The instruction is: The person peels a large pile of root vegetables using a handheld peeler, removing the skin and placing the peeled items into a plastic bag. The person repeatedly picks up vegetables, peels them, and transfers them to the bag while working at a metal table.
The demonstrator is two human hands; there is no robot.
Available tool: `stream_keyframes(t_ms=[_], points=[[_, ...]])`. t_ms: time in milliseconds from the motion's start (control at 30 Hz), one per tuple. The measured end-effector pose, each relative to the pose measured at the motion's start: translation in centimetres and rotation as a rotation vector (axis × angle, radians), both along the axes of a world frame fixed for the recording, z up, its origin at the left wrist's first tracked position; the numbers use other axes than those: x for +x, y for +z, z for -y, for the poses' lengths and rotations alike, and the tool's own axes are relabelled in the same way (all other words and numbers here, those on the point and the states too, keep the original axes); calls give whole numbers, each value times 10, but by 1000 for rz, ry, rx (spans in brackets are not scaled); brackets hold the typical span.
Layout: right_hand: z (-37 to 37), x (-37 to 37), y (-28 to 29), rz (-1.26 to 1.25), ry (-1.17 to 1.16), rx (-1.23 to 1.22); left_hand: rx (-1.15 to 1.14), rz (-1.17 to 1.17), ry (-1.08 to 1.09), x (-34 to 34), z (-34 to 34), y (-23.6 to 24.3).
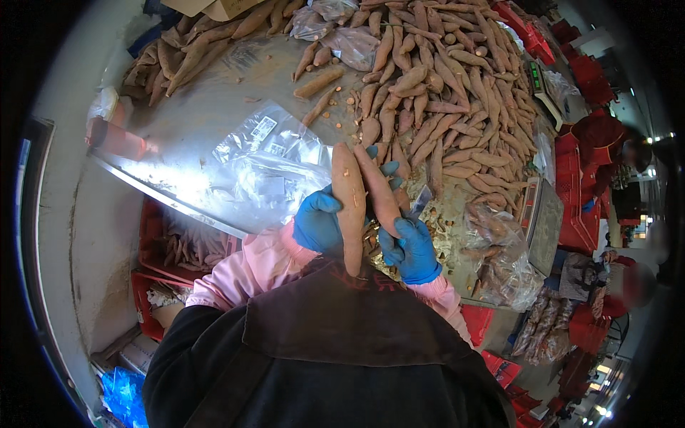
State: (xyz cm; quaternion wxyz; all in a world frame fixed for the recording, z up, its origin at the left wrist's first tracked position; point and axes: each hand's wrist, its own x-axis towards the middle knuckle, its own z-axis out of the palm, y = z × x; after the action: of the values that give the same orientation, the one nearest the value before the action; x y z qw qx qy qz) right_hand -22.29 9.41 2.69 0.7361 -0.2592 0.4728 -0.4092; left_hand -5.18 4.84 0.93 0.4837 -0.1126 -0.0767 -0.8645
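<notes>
My left hand (319, 222), in a blue glove, is closed around a long, thick sweet potato (347, 203) standing nearly upright in front of my chest. Beside it a slimmer, redder sweet potato (379, 191) leans, its lower end in my right hand (415, 253), also blue-gloved. Blue fingertips (389, 168) show behind the two roots. From the right hand a short knife blade (421, 200) points up; its handle is hidden by the fingers. Small cut pieces (427, 227) lie on the table around the right hand.
A big heap of sweet potatoes (457, 93) covers the table's far right. Clear plastic bags (271, 160) lie left of my hands, and a filled bag (499, 257) to the right. Scales (546, 93) line the right edge. A red crate (153, 242) stands below the table's left edge.
</notes>
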Motion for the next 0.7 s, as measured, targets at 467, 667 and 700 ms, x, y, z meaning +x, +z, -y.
stream_keyframes(t_ms=[467,667,700], points=[[0,10,-10,-140,-126,10,161,61,-96,28,3,-16],[12,14,-29,-307,-167,-158,215,447,71,68,-3,7],[13,15,-37,-313,-167,-210,239,530,177,81,-6,2]])
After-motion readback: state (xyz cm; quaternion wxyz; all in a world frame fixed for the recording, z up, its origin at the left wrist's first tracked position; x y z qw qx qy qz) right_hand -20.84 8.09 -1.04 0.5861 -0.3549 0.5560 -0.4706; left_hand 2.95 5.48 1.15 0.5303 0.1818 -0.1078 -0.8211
